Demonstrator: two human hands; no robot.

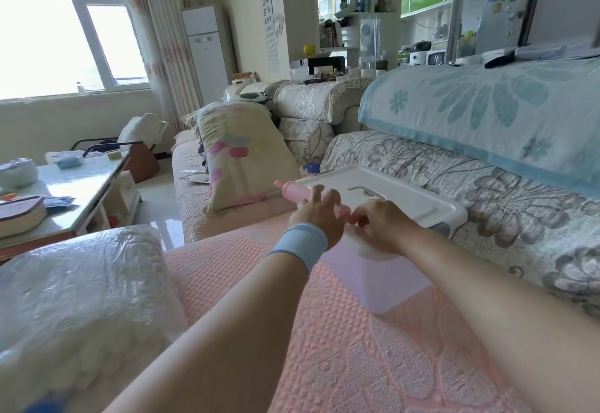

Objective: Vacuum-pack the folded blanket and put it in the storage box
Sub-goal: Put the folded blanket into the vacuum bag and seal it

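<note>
Both arms reach forward over the pink embossed sofa cover (324, 364). The left hand (316, 218), with a light blue fabric wristband (302, 244) on the wrist, lies against the pink cylindrical plastic hand pump (293, 190) with its fingers (319, 191) straight and splayed; the thumb is hidden, so a grip cannot be confirmed. The right hand (381, 226) is just beside the left, its fingers curled and pinching the near end of the pump. The pump is tilted, its far end pointing up and to the left. Directly behind both hands sits the white plastic storage box (406, 192), lid on, recessed handle visible, resting on the seat against the grey floral sofa backrest (487, 192). The folded white blanket in a clear crinkled plastic bag (81, 299) lies at the near left, well apart from the box and untouched by either hand. A flat translucent plastic sheet (383, 286) lies on the cover beneath the right forearm; what it is cannot be determined. A floral pillow (240, 166) stands propped on the seat beyond the pump. A glass-topped coffee table (81, 182) carrying books and small items stands to the left.
</note>
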